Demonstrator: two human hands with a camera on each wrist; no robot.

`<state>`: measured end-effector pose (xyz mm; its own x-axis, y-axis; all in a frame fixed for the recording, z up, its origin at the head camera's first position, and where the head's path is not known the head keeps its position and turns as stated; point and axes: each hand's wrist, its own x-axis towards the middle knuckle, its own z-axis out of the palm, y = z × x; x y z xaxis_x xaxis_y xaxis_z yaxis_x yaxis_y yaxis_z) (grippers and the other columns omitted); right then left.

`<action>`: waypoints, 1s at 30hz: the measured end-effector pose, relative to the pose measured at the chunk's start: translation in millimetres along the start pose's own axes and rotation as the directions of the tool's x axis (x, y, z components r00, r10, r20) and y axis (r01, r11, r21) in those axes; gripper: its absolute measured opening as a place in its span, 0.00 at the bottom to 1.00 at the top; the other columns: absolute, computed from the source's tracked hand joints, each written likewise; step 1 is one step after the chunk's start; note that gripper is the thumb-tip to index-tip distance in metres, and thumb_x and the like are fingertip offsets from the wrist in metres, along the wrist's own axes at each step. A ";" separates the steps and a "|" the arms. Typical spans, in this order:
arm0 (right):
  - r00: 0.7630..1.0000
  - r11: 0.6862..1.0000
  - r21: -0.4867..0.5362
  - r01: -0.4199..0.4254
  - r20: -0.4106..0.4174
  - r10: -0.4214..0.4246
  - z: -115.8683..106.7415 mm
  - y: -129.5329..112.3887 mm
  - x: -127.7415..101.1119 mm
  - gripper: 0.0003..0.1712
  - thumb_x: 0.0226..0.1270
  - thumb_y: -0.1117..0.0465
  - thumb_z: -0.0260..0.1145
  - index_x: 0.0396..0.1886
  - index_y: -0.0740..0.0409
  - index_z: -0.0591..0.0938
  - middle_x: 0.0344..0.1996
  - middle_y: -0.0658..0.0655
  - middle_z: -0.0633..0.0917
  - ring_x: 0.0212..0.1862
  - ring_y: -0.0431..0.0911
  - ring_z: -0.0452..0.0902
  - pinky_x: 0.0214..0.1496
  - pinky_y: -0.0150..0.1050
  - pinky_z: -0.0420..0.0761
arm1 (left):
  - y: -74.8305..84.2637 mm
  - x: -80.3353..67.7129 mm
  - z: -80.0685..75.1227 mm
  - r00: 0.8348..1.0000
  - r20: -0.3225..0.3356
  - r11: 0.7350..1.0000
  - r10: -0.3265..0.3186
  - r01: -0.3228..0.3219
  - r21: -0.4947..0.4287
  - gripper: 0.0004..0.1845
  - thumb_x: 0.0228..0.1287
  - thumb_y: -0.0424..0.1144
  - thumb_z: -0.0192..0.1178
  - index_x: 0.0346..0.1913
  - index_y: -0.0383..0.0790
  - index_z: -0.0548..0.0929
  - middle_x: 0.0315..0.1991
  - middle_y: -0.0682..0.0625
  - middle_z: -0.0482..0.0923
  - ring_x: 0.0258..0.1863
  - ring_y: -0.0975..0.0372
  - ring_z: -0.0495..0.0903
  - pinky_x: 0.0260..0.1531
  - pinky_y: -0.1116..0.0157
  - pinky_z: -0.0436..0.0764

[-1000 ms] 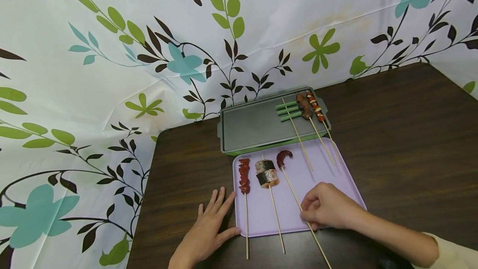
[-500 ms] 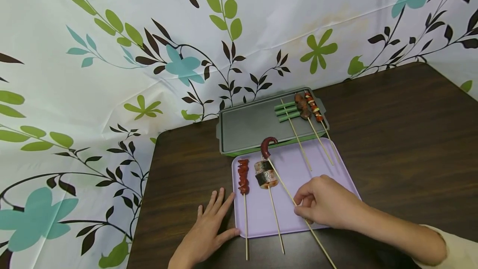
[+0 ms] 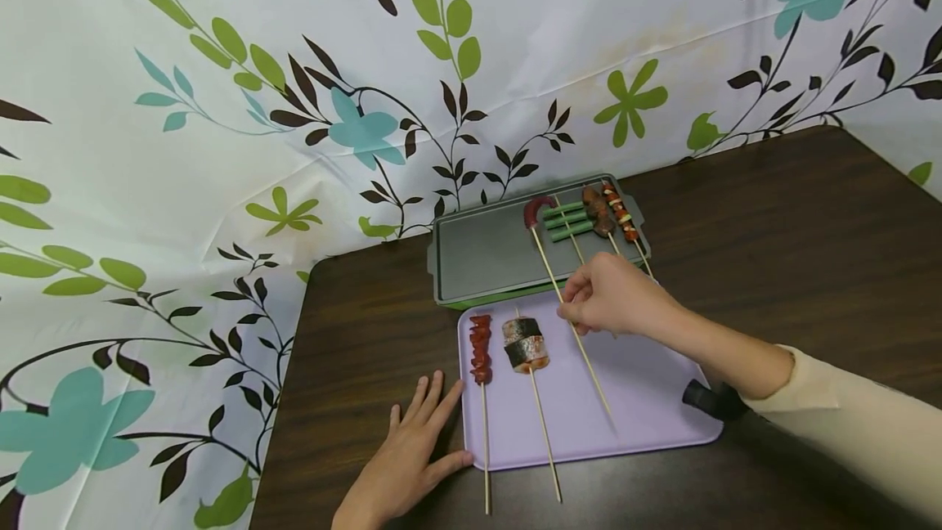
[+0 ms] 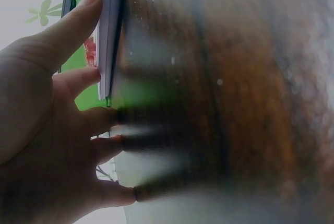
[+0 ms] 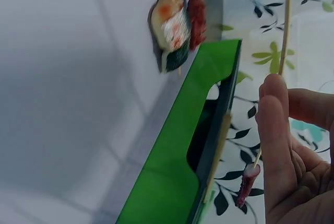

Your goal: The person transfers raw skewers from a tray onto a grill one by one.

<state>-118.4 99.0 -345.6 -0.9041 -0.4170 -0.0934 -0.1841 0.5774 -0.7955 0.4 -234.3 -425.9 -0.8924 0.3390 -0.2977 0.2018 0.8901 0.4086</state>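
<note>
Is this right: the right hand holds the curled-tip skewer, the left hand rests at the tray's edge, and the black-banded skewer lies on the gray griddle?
Not quite: the head view shows the black-banded skewer lying on the purple tray, not the gray griddle. The rest stands.

— From here, where would you say the head camera looks from?
— From above, facing forward and down over the dark brown wood-grain table (image 3: 368, 317), far enough back to fit both the bare left hand (image 3: 408, 460) and the bare right hand (image 3: 611, 297).
— And the left wrist's?
— Low and very close, turned on its side, looking past that hand along the table.
— The right one?
— Close by its hand, tipped the other way, facing the white leaf-printed cloth (image 3: 545, 15).
— Shared ground?
— All three catch the pale purple, round-cornered tray (image 3: 515, 444) and the green-sided box with a flat grey top (image 3: 486, 248).
</note>
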 end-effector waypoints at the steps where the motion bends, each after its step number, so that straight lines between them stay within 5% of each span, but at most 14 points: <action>1: 1.000 1.000 0.015 -0.013 0.010 0.013 -1.0 1.2 4.3 0.05 0.61 0.63 0.69 0.28 0.59 0.87 0.15 0.46 0.84 0.19 0.43 0.81 0.23 0.37 0.77 | 0.0 0.1 0.1 1.000 -0.002 1.000 0.004 -0.004 0.000 0.48 0.58 0.72 0.54 0.78 0.66 0.48 0.78 0.46 0.42 0.77 0.47 0.38 0.59 0.26 0.43; 7: 0.996 0.988 0.127 -0.084 0.046 0.079 -2.2 4.7 25.5 0.07 0.61 0.64 0.70 0.32 0.66 0.87 0.18 0.53 0.86 0.24 0.51 0.85 0.27 0.40 0.83 | 0.1 0.4 0.4 1.000 -0.008 1.000 0.012 -0.012 0.007 0.48 0.58 0.72 0.54 0.78 0.66 0.48 0.79 0.46 0.42 0.77 0.49 0.37 0.60 0.27 0.43; 30: 0.980 0.966 0.168 -0.195 0.080 0.184 3.1 10.4 48.8 0.08 0.62 0.65 0.70 0.35 0.68 0.87 0.19 0.56 0.86 0.24 0.49 0.86 0.30 0.43 0.85 | 0.7 -0.1 -0.6 1.000 -0.001 1.000 0.003 -0.003 0.007 0.48 0.58 0.73 0.53 0.78 0.66 0.48 0.78 0.46 0.42 0.77 0.48 0.37 0.59 0.26 0.43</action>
<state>-163.3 82.4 -360.3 -0.8885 -0.3589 -0.2859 0.0634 0.5211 -0.8511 0.4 -233.8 -425.1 -0.8924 0.3410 -0.2955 0.2070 0.8913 0.4033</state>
